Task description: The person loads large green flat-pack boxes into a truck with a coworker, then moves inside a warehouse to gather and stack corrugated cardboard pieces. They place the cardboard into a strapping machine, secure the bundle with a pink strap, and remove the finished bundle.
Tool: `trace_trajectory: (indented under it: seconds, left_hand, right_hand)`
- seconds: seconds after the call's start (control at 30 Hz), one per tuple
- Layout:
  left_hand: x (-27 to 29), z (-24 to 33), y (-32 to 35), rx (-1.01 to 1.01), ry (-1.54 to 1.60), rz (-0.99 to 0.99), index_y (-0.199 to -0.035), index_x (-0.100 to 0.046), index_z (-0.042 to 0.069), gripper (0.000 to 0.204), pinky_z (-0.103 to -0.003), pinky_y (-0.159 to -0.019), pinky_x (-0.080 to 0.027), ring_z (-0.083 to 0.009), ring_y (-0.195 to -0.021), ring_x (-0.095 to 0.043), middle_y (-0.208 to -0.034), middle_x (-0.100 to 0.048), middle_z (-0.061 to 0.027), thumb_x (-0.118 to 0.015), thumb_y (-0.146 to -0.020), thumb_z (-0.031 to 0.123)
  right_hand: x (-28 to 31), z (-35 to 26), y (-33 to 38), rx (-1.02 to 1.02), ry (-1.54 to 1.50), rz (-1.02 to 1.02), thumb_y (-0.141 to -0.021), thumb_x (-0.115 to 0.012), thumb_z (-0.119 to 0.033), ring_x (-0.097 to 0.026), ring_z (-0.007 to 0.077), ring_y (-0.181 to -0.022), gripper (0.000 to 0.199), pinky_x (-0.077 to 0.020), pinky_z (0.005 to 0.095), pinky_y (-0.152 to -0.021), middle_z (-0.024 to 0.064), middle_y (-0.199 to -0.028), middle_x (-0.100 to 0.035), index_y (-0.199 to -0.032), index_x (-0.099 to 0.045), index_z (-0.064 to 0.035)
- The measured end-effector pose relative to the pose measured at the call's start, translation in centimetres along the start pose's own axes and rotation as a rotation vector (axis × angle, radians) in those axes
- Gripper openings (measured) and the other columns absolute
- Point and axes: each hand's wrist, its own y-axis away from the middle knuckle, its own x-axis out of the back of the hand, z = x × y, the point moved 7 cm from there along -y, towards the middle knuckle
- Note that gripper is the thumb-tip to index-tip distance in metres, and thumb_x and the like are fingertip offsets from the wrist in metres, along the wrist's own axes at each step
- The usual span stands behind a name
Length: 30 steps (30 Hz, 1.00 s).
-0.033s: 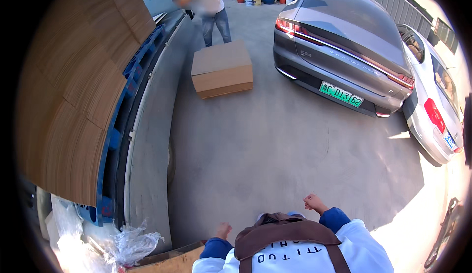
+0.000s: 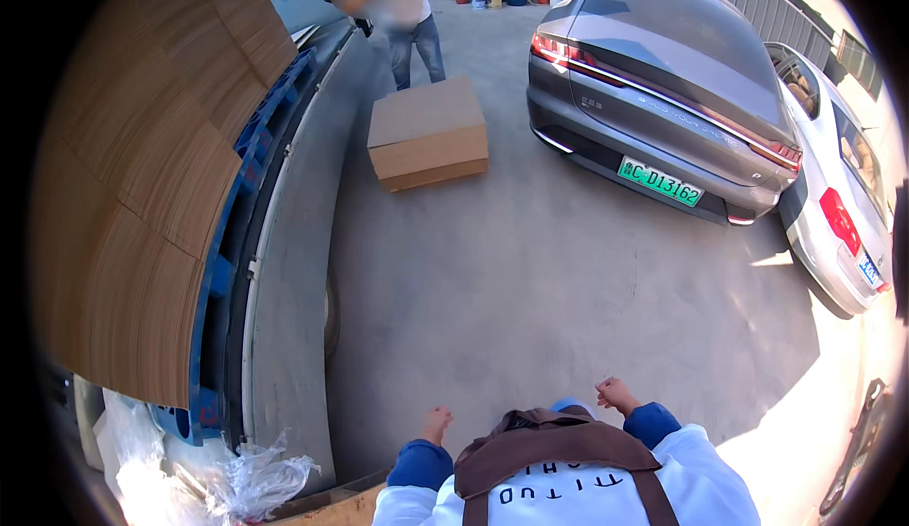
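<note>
In front of my body, over the grey concrete, are both hands. My left hand (image 2: 436,426) points forward with its fingers curled in, and no object shows in it. On the other side my right hand (image 2: 617,394) is loosely closed, also with no object visible in it. Both wear blue cuffs, and a brown strapped garment (image 2: 559,445) over a white top lies between them. The nearest thing to my left hand is the edge of an open cardboard box (image 2: 331,510) at the bottom. Farther ahead, a stack of flat cardboard (image 2: 426,133) rests on the ground.
Along the left, a flatbed truck (image 2: 284,289) carries tall cardboard stacks (image 2: 142,204) on blue pallets (image 2: 220,275). Beyond the ground stack stands a person (image 2: 414,48) with a cardboard piece. A grey car (image 2: 663,100) and a white car (image 2: 833,185) are parked right. Crumpled plastic (image 2: 246,479) lies lower left.
My left hand has come slightly farther forward. My right hand sits a little farther right and lower in the picture. The ground stack stays in place.
</note>
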Motion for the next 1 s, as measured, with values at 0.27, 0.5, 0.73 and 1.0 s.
trace_trajectory:
  seconds: [0.27,0.5,0.73,1.0]
  left_hand:
    - [-18.7,45.8,-7.8,-0.494,-0.06,-0.252,-0.126,-0.05,0.001,0.04,-0.031,-0.083,-0.048,-0.0178,-0.096,-0.063,-0.108,-0.064,-0.0105,-0.054,-0.093,0.023]
    - [-14.2,37.1,-17.9,0.049,-0.225,-0.129,-0.114,-0.059,0.005,0.035,-0.027,-0.06,-0.045,-0.0173,-0.079,-0.064,-0.094,-0.065,-0.0079,-0.057,-0.09,0.03]
    - [-9.6,31.2,-17.5,0.231,-0.396,-0.057,-0.1,-0.058,0.006,0.023,-0.033,-0.057,-0.047,-0.0199,-0.071,-0.063,-0.081,-0.062,-0.0085,-0.052,-0.092,0.026]
    - [-14.3,53.3,-38.0,-0.094,-0.24,-0.141,-0.098,-0.057,0.005,0.023,-0.032,-0.057,-0.047,-0.0193,-0.072,-0.065,-0.083,-0.063,-0.0092,-0.051,-0.092,0.027]
  right_hand:
    - [13.4,5.3,-7.0,-0.502,-0.204,0.191,-0.089,-0.057,-0.029,-0.065,0.0277,-0.06,0.034,-0.0537,0.0392,-0.051,0.0157,-0.077,-0.064,-0.094,-0.059,0.0045]
    - [21.0,-11.3,-30.3,-0.351,-0.38,0.262,-0.09,-0.056,-0.028,-0.065,0.0265,-0.059,0.031,-0.0515,0.0404,-0.046,0.0144,-0.077,-0.063,-0.102,-0.057,0.0007]
    - [22.6,-45.2,-45.3,0.113,-0.17,0.075,-0.092,-0.056,-0.029,-0.065,0.0191,-0.067,0.032,-0.0526,0.0309,-0.055,0.0106,-0.083,-0.063,-0.107,-0.054,-0.0005]
    - [23.5,-70.1,-53.9,0.262,-0.099,-0.056,-0.092,-0.057,-0.03,-0.064,0.0163,-0.069,0.034,-0.0508,0.0279,-0.057,0.0099,-0.084,-0.063,-0.106,-0.054,0.0005]
